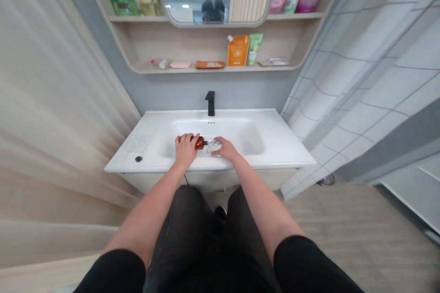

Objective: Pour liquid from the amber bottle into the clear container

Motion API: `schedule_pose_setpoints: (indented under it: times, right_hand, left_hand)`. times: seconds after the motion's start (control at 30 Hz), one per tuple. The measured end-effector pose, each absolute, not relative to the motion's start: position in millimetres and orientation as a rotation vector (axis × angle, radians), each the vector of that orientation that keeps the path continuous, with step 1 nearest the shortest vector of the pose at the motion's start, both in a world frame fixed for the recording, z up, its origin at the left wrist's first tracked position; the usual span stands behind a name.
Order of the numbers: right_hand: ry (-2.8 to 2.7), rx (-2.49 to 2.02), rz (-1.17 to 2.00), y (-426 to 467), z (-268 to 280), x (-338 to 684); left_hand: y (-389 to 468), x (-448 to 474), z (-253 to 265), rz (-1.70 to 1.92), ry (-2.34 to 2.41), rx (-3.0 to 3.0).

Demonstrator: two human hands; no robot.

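Dark trousers (202, 238) fill the bottom of the view at 6 o'clock, with both bare forearms reaching up from there to a white basin (275, 146) at centre. Over the bowl, the left hand (185, 149) wraps a brown bottle (200, 143), its fingers curled together over the top of it; the bottle lies on its side, neck pointing toward 3 o'clock. Just beside it at 3 o'clock, the right hand (225, 149) rests on a small clear piece (214, 145) at the bottle's neck; whether those fingers clamp it or only touch it cannot be told. A black tap (210, 103) stands at 12 o'clock from the hands. A small dark plug (138, 159) lies on the rim at 9 o'clock. Higher, a shelf (213, 69) carries an orange pouch (238, 50) and a green tube (254, 48).
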State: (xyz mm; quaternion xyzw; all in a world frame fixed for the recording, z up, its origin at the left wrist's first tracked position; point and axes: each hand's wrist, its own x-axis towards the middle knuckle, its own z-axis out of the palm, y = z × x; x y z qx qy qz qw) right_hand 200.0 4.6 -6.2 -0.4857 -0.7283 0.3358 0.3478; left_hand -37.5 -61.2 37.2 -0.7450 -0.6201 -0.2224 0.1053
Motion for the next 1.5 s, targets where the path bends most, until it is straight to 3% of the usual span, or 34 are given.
schedule_pose_setpoints:
  times: [1.5]
  right_hand:
    - [-1.913, -1.279, 0.833, 3.8, -4.2, 199.2]
  left_hand:
    - [-60.9, -38.3, 35.9, -0.684, -1.801, -2.197]
